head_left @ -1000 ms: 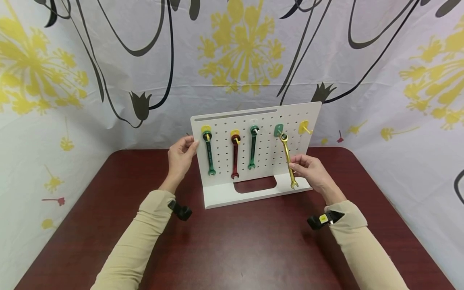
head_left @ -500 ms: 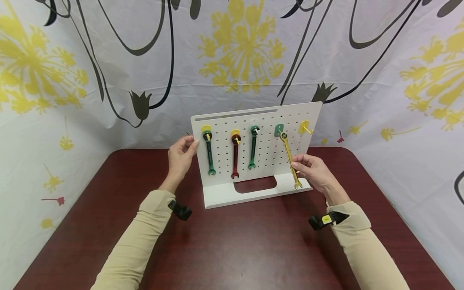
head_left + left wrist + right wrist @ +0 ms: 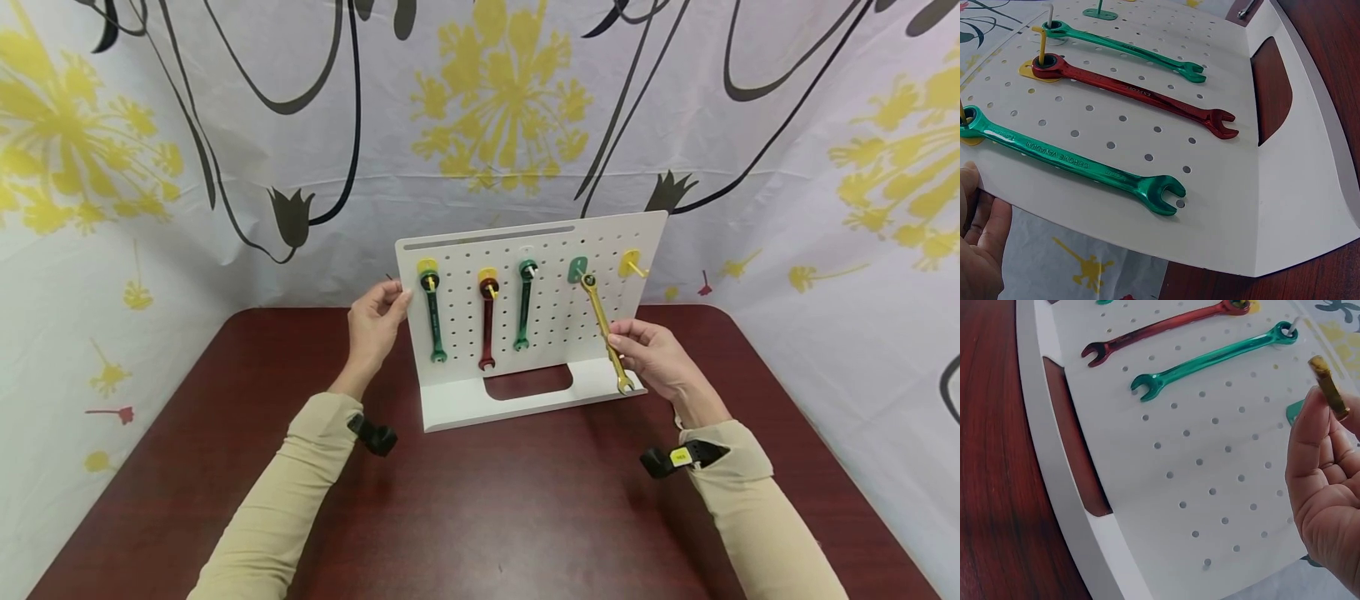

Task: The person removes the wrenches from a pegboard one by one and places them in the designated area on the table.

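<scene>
"Flower-printed cloth (image 3: 502,108) hung behind a dark red table (image 3: 480,517) bearing a white pegboard (image 3: 459,404). What had just changed?"

"Within the past second, the gold wrench (image 3: 602,318) swung its open end rightward, its ring staying near the green hook (image 3: 577,268). That suggested unfinished work there; whether the ring circled the hook could not be told."

"And each grip?"

"The right hand (image 3: 654,357) clamped thumb and fingers on the shaft; the left hand (image 3: 372,327) pinched the pegboard's left edge."

"Which way did the wrench point?"

"Ring up and left, open end down and right, long axis slanting before the pegboard."
</scene>
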Available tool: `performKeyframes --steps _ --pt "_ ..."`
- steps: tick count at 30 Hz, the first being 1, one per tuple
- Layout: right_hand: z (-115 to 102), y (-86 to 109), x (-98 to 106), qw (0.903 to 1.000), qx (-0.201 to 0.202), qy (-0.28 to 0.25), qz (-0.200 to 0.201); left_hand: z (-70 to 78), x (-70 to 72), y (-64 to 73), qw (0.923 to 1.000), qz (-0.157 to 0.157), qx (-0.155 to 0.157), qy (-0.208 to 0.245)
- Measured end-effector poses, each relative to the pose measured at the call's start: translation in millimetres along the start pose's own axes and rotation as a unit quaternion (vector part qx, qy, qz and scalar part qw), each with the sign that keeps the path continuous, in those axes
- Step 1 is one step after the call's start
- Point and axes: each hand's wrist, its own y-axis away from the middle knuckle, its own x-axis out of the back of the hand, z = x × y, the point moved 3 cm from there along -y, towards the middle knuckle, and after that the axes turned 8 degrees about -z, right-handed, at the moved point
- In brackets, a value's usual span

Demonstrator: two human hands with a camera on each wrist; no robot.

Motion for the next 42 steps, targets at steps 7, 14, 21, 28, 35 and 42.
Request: performKeyframes --steps 7,14,21,28,35,42 --pt "-7 1.4 -5 0.9986 0.025 -0.042 -0.022 1.2 0.1 0.3 1.0 0.006 0.001 0.003" --pt "-13 5.7 -4 0.9969 0.039 -0.066 -0.019 -0.1 -0.2 0.9 1.0 -0.003 0.008 0.005" --pt "-12 16.9 12 0.9964 0.04 -0.074 0.012 3.9 0.2 1.8 1.0 -0.003 0.005 0.007" --pt "-6 31.8 33 0.995 0.04 -0.084 0.035 -0.5 -0.3 -1.2 1.0 0.001 -0.002 0.006" --pt "7 48.3 58 0.9939 0.04 -0.091 0.047 -1.4 -1.2 -2.3 0.9999 0.004 0.001 0.016" --pt "23 62.2 85 0.9947 -0.014 -0.039 0.094 -0.9 -0.4 -1.9 0.9999 0.002 0.002 0.015"
